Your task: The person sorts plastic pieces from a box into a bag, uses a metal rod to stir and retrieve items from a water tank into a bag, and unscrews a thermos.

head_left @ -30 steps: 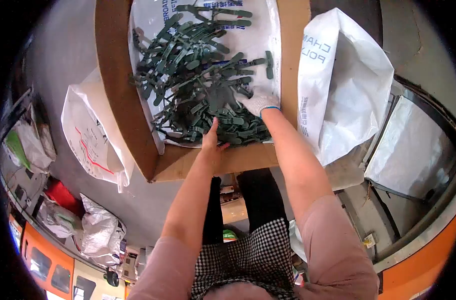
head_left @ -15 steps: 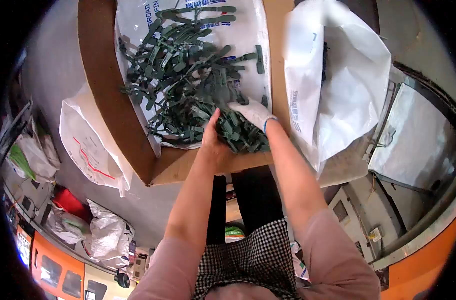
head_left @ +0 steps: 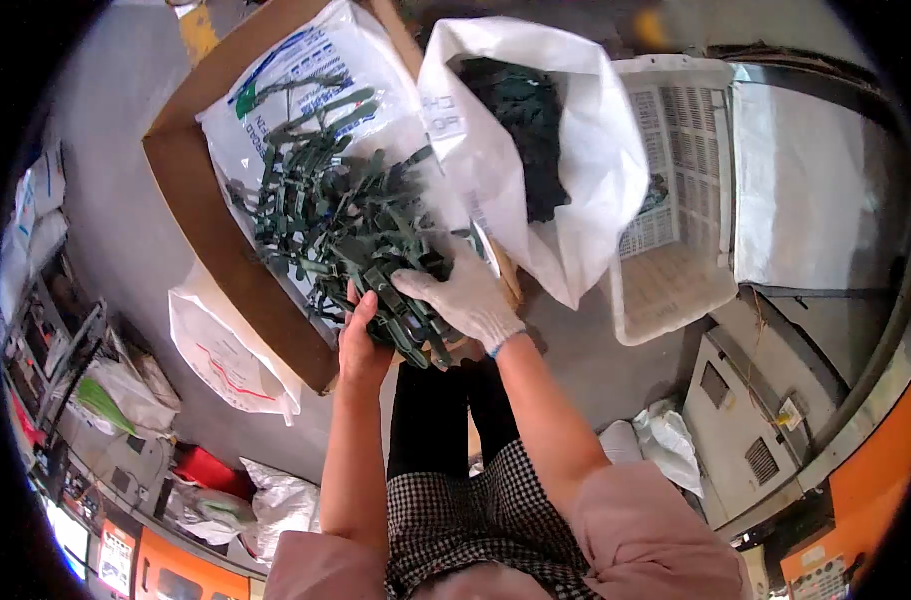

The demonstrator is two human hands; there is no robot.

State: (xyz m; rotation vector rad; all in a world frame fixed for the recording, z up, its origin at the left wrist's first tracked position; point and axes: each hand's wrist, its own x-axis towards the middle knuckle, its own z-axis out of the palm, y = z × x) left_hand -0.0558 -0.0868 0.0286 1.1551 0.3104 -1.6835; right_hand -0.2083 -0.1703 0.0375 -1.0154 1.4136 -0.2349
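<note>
Dark green flat plastic pieces (head_left: 320, 215) lie in a tangled heap on a printed white plastic sack inside the cardboard box (head_left: 190, 185). At the near end of the box, my bare left hand (head_left: 363, 340) cups a clump of these pieces from the left and below, its thumb up against them. Across from it, my right hand (head_left: 465, 295), in a white knitted glove, grips the same clump from the right. Most of the fingers of both hands are hidden behind the pieces.
To the right of the box stands an open white sack (head_left: 600, 150) with dark green pieces inside. Beyond it is a white plastic crate (head_left: 675, 290). Another white bag (head_left: 230, 350) rests against the box's left side. Orange machinery (head_left: 880, 480) is at the lower right.
The view has swung to the right, bringing the sack's contents and the crate into sight. Both hands have drawn a clump of green pieces toward the box's near edge.
</note>
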